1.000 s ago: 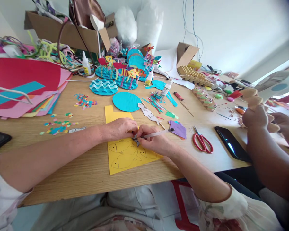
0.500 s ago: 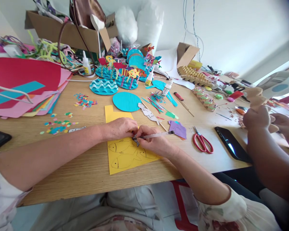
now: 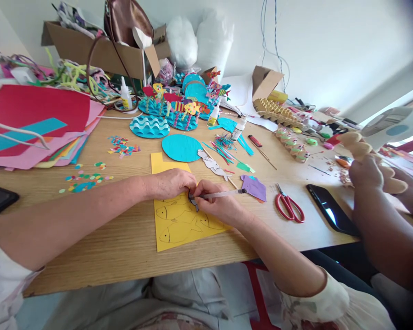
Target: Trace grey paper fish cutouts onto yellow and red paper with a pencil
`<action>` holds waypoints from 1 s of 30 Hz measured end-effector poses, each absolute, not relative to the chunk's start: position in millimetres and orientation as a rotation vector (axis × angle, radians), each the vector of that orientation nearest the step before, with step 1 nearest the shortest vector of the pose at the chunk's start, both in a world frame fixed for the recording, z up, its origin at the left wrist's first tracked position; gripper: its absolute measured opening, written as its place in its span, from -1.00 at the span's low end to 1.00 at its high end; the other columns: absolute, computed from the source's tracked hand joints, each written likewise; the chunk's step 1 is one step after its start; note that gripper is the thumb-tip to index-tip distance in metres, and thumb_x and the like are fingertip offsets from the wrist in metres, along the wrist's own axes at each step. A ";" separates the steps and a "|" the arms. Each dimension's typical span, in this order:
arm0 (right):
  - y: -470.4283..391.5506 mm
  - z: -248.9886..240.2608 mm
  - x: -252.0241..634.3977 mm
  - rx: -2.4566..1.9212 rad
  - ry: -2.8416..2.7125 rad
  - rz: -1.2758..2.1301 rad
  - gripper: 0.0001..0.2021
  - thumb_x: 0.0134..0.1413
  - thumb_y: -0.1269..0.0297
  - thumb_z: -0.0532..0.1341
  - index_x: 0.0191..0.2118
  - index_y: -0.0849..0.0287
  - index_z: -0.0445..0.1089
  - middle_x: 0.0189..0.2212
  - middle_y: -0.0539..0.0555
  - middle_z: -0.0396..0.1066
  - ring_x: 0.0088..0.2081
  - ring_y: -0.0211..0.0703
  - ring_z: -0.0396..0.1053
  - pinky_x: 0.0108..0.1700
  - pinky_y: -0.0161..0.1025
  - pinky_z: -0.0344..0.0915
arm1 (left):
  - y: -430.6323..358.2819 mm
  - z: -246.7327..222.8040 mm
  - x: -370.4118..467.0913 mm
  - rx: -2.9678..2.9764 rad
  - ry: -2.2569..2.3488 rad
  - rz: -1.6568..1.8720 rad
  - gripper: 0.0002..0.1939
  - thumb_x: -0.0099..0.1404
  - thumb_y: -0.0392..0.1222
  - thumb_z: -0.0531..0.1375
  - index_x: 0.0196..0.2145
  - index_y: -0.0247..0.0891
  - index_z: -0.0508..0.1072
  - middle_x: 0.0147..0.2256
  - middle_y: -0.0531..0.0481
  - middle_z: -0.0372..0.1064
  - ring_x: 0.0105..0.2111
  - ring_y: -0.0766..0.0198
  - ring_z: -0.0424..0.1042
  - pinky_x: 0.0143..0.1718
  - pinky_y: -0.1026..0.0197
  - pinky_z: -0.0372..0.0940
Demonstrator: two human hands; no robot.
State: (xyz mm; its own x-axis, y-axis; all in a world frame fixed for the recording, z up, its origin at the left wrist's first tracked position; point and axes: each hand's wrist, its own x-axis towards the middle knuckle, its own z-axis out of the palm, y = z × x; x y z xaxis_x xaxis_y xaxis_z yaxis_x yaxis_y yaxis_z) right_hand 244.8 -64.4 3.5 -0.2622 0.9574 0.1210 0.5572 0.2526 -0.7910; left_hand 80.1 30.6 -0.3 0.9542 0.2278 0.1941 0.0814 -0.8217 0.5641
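Observation:
A yellow paper sheet (image 3: 174, 213) with several fish outlines drawn on it lies before me. My right hand (image 3: 218, 199) grips a clear-barrelled pen (image 3: 223, 194) with a dark end, slanting up to the right. Its writing tip is hidden by my fingers. My left hand (image 3: 172, 183) rests on the upper part of the sheet, fingers bent and pressed together onto a small grey paper cutout (image 3: 196, 206). Most of that cutout is covered by both hands. Beyond my right hand is a white animal-shaped cutout (image 3: 213, 165) beside a thin stick.
Red-handled scissors (image 3: 289, 207) and a black phone (image 3: 330, 208) lie to the right. A co-worker's hands (image 3: 368, 174) hold a beige bumpy piece (image 3: 359, 149). Blue wave-edged ovals (image 3: 149, 126), glue bottles (image 3: 125, 94) and coloured paper (image 3: 37, 110) sit farther back.
My hands stay nearly in place on the cutout and pen. The view has shifted slightly. The co-worker's beige piece has moved a little left and tilted.

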 end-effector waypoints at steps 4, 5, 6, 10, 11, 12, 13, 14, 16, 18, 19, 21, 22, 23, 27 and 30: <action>-63.5 2.0 243.9 -1.381 -1.909 0.846 -0.91 -0.16 0.49 0.11 -0.48 0.17 0.28 -0.60 -0.11 0.24 -0.58 -0.38 0.11 -0.51 -0.41 0.06 | 30.2 0.5 79.3 2.517 0.224 0.345 -0.72 0.21 -0.52 0.02 -0.43 -0.30 0.48 -0.31 -0.02 0.47 -0.28 0.32 0.42 -0.22 0.32 0.29; -63.3 1.6 243.8 -1.381 -1.911 0.836 -0.91 -0.15 0.49 0.11 -0.48 0.17 0.27 -0.60 -0.11 0.23 -0.58 -0.38 0.11 -0.51 -0.41 0.05 | 30.0 0.7 79.2 2.516 0.226 0.346 -0.72 0.20 -0.52 0.02 -0.43 -0.30 0.48 -0.31 -0.02 0.47 -0.28 0.32 0.41 -0.22 0.32 0.29; -63.1 1.2 243.6 -1.381 -1.913 0.826 -0.91 -0.15 0.49 0.11 -0.48 0.17 0.27 -0.60 -0.11 0.23 -0.58 -0.38 0.11 -0.51 -0.41 0.06 | 29.9 1.0 79.2 2.514 0.227 0.346 -0.71 0.19 -0.53 0.02 -0.43 -0.30 0.48 -0.31 -0.02 0.47 -0.28 0.32 0.41 -0.21 0.32 0.29; -62.7 -0.2 242.7 -1.374 -1.916 0.785 -0.91 -0.14 0.49 0.11 -0.48 0.16 0.26 -0.60 -0.11 0.24 -0.56 -0.37 0.13 -0.50 -0.40 0.06 | 29.3 2.2 79.3 2.502 0.228 0.343 -0.70 0.17 -0.55 0.01 -0.45 -0.31 0.47 -0.32 -0.02 0.47 -0.29 0.32 0.41 -0.23 0.33 0.28; -62.7 -0.4 242.4 -1.378 -1.913 0.777 -0.91 -0.15 0.49 0.11 -0.49 0.16 0.26 -0.60 -0.11 0.24 -0.56 -0.37 0.13 -0.50 -0.40 0.06 | 29.1 2.4 79.4 2.498 0.228 0.342 -0.70 0.17 -0.56 0.01 -0.45 -0.31 0.47 -0.33 -0.02 0.46 -0.30 0.32 0.41 -0.24 0.34 0.28; -62.7 -0.6 242.1 -1.381 -1.909 0.769 -0.91 -0.15 0.50 0.11 -0.49 0.16 0.26 -0.60 -0.10 0.24 -0.56 -0.37 0.14 -0.49 -0.40 0.06 | 29.0 2.6 79.5 2.494 0.229 0.340 -0.70 0.17 -0.56 0.01 -0.45 -0.32 0.47 -0.33 -0.02 0.46 -0.30 0.32 0.41 -0.24 0.34 0.28; -62.8 -0.7 241.8 -1.384 -1.904 0.762 -0.91 -0.15 0.50 0.11 -0.49 0.16 0.26 -0.60 -0.10 0.25 -0.56 -0.37 0.14 -0.49 -0.40 0.06 | 28.9 2.6 79.6 2.490 0.230 0.339 -0.70 0.17 -0.56 0.01 -0.45 -0.32 0.47 -0.33 -0.02 0.46 -0.30 0.32 0.41 -0.24 0.34 0.28; -62.8 -0.8 241.6 -1.386 -1.899 0.758 -0.91 -0.15 0.50 0.10 -0.49 0.17 0.26 -0.60 -0.10 0.25 -0.56 -0.37 0.14 -0.49 -0.39 0.06 | 28.9 2.6 79.7 2.487 0.232 0.338 -0.70 0.17 -0.56 0.01 -0.44 -0.32 0.48 -0.33 -0.02 0.46 -0.30 0.32 0.41 -0.24 0.34 0.27; -62.7 -0.9 241.2 -1.391 -1.892 0.762 -0.91 -0.15 0.49 0.10 -0.49 0.17 0.26 -0.59 -0.10 0.25 -0.56 -0.37 0.13 -0.49 -0.39 0.06 | 29.0 2.3 79.8 2.481 0.239 0.338 -0.70 0.16 -0.56 0.01 -0.44 -0.31 0.48 -0.32 -0.01 0.46 -0.30 0.32 0.41 -0.24 0.34 0.27; -62.4 -0.5 241.1 -1.396 -1.886 0.775 -0.92 -0.15 0.48 0.10 -0.49 0.17 0.26 -0.59 -0.09 0.25 -0.57 -0.37 0.12 -0.50 -0.39 0.06 | 29.1 2.0 79.7 2.474 0.246 0.337 -0.69 0.16 -0.57 0.00 -0.44 -0.30 0.47 -0.32 -0.01 0.47 -0.30 0.33 0.41 -0.24 0.34 0.28; -62.1 -0.3 241.1 -1.399 -1.883 0.781 -0.92 -0.15 0.48 0.10 -0.49 0.17 0.26 -0.60 -0.10 0.24 -0.57 -0.37 0.11 -0.50 -0.39 0.06 | 29.2 2.0 79.6 2.469 0.248 0.335 -0.68 0.15 -0.57 -0.01 -0.44 -0.30 0.47 -0.32 0.00 0.47 -0.30 0.33 0.41 -0.24 0.34 0.28; -61.7 0.4 240.9 -1.401 -1.876 0.786 -0.92 -0.15 0.48 0.09 -0.49 0.17 0.25 -0.60 -0.10 0.23 -0.57 -0.37 0.10 -0.51 -0.39 0.05 | 29.2 2.2 79.1 2.460 0.250 0.330 -0.68 0.15 -0.58 -0.01 -0.45 -0.30 0.47 -0.32 0.00 0.47 -0.29 0.33 0.41 -0.24 0.34 0.28; -61.6 0.8 240.8 -1.403 -1.872 0.787 -0.92 -0.15 0.48 0.09 -0.50 0.16 0.25 -0.61 -0.10 0.23 -0.58 -0.37 0.10 -0.51 -0.39 0.05 | 29.1 2.4 78.9 2.456 0.250 0.328 -0.68 0.14 -0.58 -0.01 -0.45 -0.30 0.47 -0.32 0.01 0.47 -0.30 0.33 0.41 -0.24 0.34 0.28; -61.5 1.0 240.7 -1.406 -1.870 0.788 -0.92 -0.15 0.48 0.09 -0.50 0.16 0.25 -0.61 -0.11 0.22 -0.58 -0.37 0.10 -0.51 -0.39 0.05 | 29.1 2.7 78.6 2.452 0.251 0.327 -0.68 0.14 -0.58 -0.01 -0.45 -0.31 0.47 -0.32 0.01 0.47 -0.30 0.33 0.41 -0.24 0.34 0.27; -61.8 1.5 239.7 -1.424 -1.858 0.786 -0.92 -0.16 0.48 0.09 -0.50 0.16 0.25 -0.62 -0.12 0.21 -0.58 -0.37 0.11 -0.51 -0.39 0.05 | 29.4 3.4 78.0 2.438 0.259 0.322 -0.69 0.13 -0.58 -0.01 -0.45 -0.33 0.46 -0.32 0.00 0.46 -0.31 0.34 0.41 -0.26 0.36 0.26; -62.0 1.4 238.9 -1.428 -1.844 0.771 -0.92 -0.15 0.47 0.09 -0.50 0.16 0.25 -0.62 -0.11 0.21 -0.58 -0.37 0.10 -0.52 -0.39 0.04 | 29.5 3.6 78.4 2.433 0.265 0.317 -0.69 0.13 -0.58 -0.01 -0.47 -0.32 0.45 -0.35 0.02 0.45 -0.33 0.36 0.40 -0.29 0.38 0.25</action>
